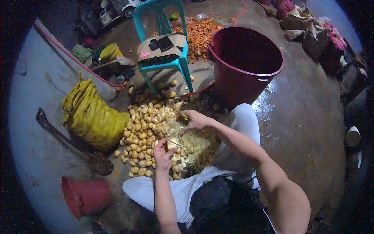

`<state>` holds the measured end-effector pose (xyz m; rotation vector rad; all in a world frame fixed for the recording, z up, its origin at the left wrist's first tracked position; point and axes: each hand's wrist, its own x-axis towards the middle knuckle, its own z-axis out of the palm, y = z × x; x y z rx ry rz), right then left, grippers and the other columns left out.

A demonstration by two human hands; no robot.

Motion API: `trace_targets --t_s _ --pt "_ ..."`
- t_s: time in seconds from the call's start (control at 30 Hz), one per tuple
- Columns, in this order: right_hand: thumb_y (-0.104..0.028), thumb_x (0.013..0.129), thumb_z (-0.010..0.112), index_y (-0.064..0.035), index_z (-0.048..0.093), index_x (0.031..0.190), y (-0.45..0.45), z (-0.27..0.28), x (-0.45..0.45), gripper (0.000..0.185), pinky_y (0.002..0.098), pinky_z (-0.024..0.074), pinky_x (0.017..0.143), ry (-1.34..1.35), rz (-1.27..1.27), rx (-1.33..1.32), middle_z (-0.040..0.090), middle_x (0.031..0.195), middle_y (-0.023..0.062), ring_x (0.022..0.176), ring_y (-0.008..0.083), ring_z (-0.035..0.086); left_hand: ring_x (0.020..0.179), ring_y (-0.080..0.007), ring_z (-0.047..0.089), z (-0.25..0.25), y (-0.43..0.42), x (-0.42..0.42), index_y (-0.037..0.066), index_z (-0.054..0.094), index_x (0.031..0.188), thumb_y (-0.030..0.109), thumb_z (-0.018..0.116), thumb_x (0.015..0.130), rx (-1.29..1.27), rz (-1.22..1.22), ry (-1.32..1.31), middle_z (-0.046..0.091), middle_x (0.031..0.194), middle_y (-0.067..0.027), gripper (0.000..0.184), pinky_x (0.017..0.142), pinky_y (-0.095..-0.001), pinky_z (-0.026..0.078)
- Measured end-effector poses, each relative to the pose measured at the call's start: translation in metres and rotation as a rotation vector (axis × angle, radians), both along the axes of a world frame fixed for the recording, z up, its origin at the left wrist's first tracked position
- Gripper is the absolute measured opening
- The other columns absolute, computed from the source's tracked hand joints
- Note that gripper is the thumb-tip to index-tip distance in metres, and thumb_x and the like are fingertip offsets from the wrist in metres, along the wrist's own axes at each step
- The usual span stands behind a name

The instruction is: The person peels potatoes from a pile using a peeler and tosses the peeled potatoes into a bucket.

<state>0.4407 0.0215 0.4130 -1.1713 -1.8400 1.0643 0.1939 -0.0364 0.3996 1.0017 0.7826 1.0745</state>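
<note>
Two bare hands work at the near edge of a heap of potatoes (143, 136) spread across a dark floor. The left hand (162, 153) closes around a peeled potato (173, 143), pale and partly hidden by its fingers, above the heap's near right side. The right hand (196, 120), above the heap's right side, grips a green tool (184, 116), of which only a short length shows; whether the tool meets the potato cannot be told. Pale peelings (198, 145) lie just right of the heap, beside the person's bent leg in light gray trousers (244, 121). A full yellow sack (93, 115) leans at the heap's left edge, with a long-handled shovel (71, 141) on its far left and a red bucket (93, 195) to its near left. Beyond the heap stands a teal plastic chair (160, 65), its seat bearing cardboard (179, 40) and a dark flat device (165, 44). Farther behind the heap, orange carrots (200, 33) cover the floor. A tall maroon bin (242, 86) stands beyond the heap to the right, and bulging sacks (297, 19) sit well apart from it at far right.
</note>
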Motion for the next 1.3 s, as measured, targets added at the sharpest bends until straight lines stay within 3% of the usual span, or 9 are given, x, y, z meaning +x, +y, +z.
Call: trace_targets --t_s 0.13,0.5,0.53,0.67,0.83,0.97,1.1,1.23,1.3 --pt "-0.036 0.06 0.087 -0.0022 0.059 0.103 0.002 -0.005 -0.011 0.062 0.038 0.0471 0.075 -0.055 -0.045 0.046 0.063 0.089 0.0153 0.082 0.0252 0.06 0.097 -0.0177 0.062 0.005 -0.004 -0.002 -0.003 0.056 0.114 -0.01 0.074 0.069 -0.03 0.024 0.012 0.063 0.106 -0.009 0.05 0.088 -0.0306 0.05" --pt "-0.026 0.061 0.088 -0.0009 0.061 0.101 0.016 0.005 -0.018 0.054 0.0355 0.0487 0.077 0.038 -0.041 0.067 0.066 0.09 0.0123 0.085 0.0192 0.06 0.098 -0.0181 0.061 0.006 -0.009 -0.012 -0.001 0.055 0.115 -0.001 0.078 0.069 -0.044 -0.013 -0.177 0.062 0.107 -0.0077 0.052 0.086 -0.0292 0.05" --pt "-0.035 0.058 0.088 -0.0046 0.064 0.106 0.018 0.008 -0.011 0.062 0.037 0.0504 0.081 0.021 -0.178 0.088 0.068 0.098 0.0146 0.09 0.0262 0.065 0.1 -0.019 0.06 0.005 -0.01 -0.014 0.001 0.054 0.117 0.0 0.079 0.066 -0.059 -0.051 -0.292 0.061 0.108 -0.0069 0.056 0.085 -0.0292 0.05" --pt "-0.034 0.057 0.089 -0.005 0.064 0.102 0.019 0.023 -0.015 0.059 0.0352 0.05 0.081 0.091 -0.015 0.103 0.068 0.095 0.0129 0.09 0.0239 0.064 0.102 -0.0196 0.059 0.016 -0.01 -0.01 0.0 0.053 0.117 0.013 0.082 0.069 -0.029 0.042 -0.297 0.061 0.108 -0.0073 0.057 0.089 -0.0314 0.047" --pt "-0.035 0.057 0.089 -0.0032 0.063 0.102 0.022 0.029 -0.012 0.062 0.0367 0.048 0.083 -0.109 -0.201 -0.158 0.068 0.093 0.0135 0.089 0.0238 0.063 0.106 -0.0206 0.058 0.007 -0.012 -0.011 -0.002 0.052 0.118 0.012 0.08 0.072 0.003 -0.029 -0.323 0.061 0.111 -0.0091 0.056 0.098 -0.0338 0.042" --pt "-0.031 0.058 0.09 -0.0025 0.061 0.107 0.015 0.024 -0.024 0.063 0.0362 0.0497 0.078 0.136 0.056 0.229 0.068 0.095 0.0108 0.086 0.0226 0.064 0.105 -0.0213 0.058 0.011 -0.012 -0.009 -0.004 0.052 0.119 0.011 0.08 0.073 -0.083 0.018 -0.46 0.061 0.111 -0.0104 0.056 0.097 -0.0336 0.044" --pt "-0.022 0.063 0.088 -0.0017 0.062 0.101 0.016 0.033 -0.016 0.05 0.034 0.0447 0.082 0.117 -0.169 -0.111 0.065 0.092 0.0069 0.09 0.0145 0.055 0.107 -0.022 0.057 0.019 -0.016 -0.007 -0.004 0.05 0.122 0.011 0.078 0.075 -0.007 -0.028 -0.327 0.06 0.113 -0.0105 0.057 0.097 -0.0345 0.044" --pt "-0.024 0.062 0.088 -0.0015 0.062 0.1 0.012 0.038 -0.025 0.051 0.0329 0.0453 0.081 0.152 0.021 0.225 0.065 0.091 0.0058 0.089 0.0142 0.055 0.107 -0.0208 0.057 0.031 -0.012 -0.002 0.001 0.052 0.122 0.002 0.075 0.074 -0.089 0.023 -0.442 0.06 0.115 -0.0084 0.053 0.094 -0.0331 0.045" --pt "-0.024 0.062 0.088 -0.0014 0.062 0.098 0.012 0.035 -0.028 0.05 0.0331 0.0466 0.079 0.132 0.054 0.097 0.064 0.091 0.0038 0.087 0.014 0.056 0.108 -0.0208 0.057 0.024 -0.01 -0.005 0.001 0.053 0.122 0.002 0.075 0.074 0.023 -0.038 -0.362 0.059 0.115 -0.0082 0.053 0.094 -0.0337 0.046"
